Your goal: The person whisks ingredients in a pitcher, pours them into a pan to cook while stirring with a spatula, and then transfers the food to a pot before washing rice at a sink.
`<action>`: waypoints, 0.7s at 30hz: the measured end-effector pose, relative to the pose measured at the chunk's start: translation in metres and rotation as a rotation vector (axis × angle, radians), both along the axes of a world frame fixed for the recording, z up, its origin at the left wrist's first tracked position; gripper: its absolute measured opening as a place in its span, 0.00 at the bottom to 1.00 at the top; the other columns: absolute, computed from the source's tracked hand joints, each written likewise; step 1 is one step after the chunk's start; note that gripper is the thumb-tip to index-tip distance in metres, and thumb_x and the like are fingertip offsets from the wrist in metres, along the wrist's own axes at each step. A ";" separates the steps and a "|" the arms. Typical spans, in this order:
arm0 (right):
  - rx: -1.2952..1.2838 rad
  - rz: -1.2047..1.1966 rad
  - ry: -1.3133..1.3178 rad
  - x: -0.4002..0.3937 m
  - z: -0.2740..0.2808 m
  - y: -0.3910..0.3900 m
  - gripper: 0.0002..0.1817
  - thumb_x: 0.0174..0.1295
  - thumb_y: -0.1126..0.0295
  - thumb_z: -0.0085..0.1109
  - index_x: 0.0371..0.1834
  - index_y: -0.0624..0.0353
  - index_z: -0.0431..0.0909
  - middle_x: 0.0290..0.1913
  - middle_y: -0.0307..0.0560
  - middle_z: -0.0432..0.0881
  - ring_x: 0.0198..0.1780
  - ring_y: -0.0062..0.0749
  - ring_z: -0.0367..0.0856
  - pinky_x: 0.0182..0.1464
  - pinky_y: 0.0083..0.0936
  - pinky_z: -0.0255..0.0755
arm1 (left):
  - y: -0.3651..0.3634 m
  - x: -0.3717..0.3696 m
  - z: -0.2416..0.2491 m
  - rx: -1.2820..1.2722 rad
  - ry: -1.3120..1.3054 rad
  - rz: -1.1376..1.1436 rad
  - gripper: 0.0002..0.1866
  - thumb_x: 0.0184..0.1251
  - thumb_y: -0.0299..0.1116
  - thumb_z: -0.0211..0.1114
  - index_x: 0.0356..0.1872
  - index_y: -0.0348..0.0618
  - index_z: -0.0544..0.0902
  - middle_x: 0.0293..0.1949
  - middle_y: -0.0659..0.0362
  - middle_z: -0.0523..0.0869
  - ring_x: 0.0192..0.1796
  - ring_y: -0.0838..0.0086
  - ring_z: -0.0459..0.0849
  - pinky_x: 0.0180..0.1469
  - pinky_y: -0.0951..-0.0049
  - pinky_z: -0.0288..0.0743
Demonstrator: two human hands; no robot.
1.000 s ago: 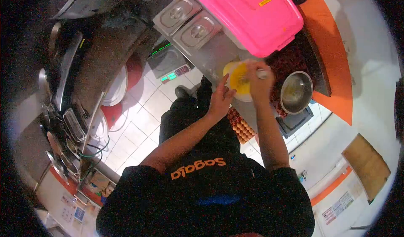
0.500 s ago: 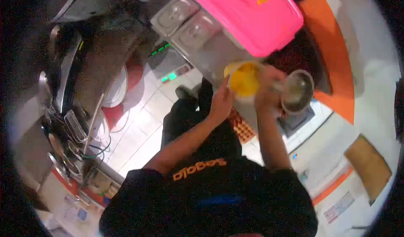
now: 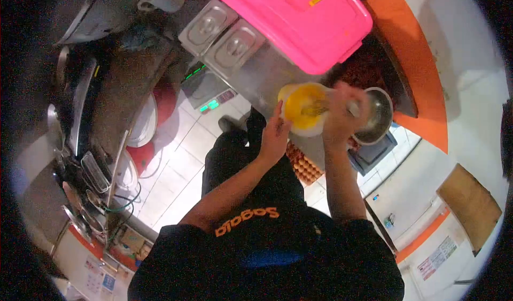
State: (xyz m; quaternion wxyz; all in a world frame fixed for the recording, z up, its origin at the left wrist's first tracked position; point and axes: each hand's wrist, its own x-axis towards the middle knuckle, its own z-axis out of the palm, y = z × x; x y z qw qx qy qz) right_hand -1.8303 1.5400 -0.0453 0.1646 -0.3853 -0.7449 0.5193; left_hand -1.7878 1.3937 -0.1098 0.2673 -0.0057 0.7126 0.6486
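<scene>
A pale bowl [image 3: 327, 92] holds a bright yellow liquid [image 3: 300, 95] that looks like beaten egg. My left hand [image 3: 274, 135] grips the bowl at its near-left rim, fingers pressed against the side. Wire loops of a whisk [image 3: 316, 109] dip into the liquid. My right hand [image 3: 344, 114], smeared by motion, is closed around the whisk's handle, which is mostly hidden. Just right of that hand stands a round metal bowl [image 3: 383, 111]; what is inside it is hard to make out.
A tray of eggs [image 3: 304, 167] lies below the bowl. Beyond it are a pink lidded box [image 3: 304, 23] and lidded steel containers [image 3: 233, 47]. A device with a lit green display [image 3: 212, 105] stands to the left. Pans and strainers [image 3: 95, 172] line the far left.
The whisk loops now show in the yellow liquid, where they were blurred before. My right hand has shifted slightly over the bowl. The whole view has moved a little; my left hand keeps its hold.
</scene>
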 end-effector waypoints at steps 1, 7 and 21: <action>0.164 0.110 0.110 0.011 -0.018 -0.001 0.09 0.48 0.68 0.65 0.26 0.59 0.76 0.28 0.45 0.78 0.35 0.35 0.78 0.40 0.32 0.71 | 0.002 0.003 0.006 0.024 0.007 0.035 0.32 0.64 0.29 0.55 0.69 0.46 0.55 0.24 0.58 0.71 0.28 0.74 0.70 0.35 0.74 0.69; 0.014 -0.142 0.338 0.030 -0.031 -0.012 0.05 0.54 0.72 0.59 0.28 0.58 0.73 0.25 0.40 0.75 0.30 0.25 0.75 0.33 0.23 0.71 | -0.016 0.018 0.034 -0.074 -0.212 -0.090 0.29 0.67 0.29 0.51 0.68 0.41 0.55 0.54 0.49 0.75 0.54 0.69 0.74 0.57 0.72 0.66; 0.390 0.090 0.123 0.008 0.031 -0.005 0.07 0.54 0.71 0.61 0.29 0.58 0.72 0.26 0.41 0.74 0.32 0.27 0.74 0.36 0.25 0.71 | 0.008 -0.006 0.019 -0.125 0.109 -0.001 0.30 0.65 0.30 0.54 0.68 0.43 0.56 0.27 0.59 0.73 0.29 0.74 0.72 0.37 0.75 0.69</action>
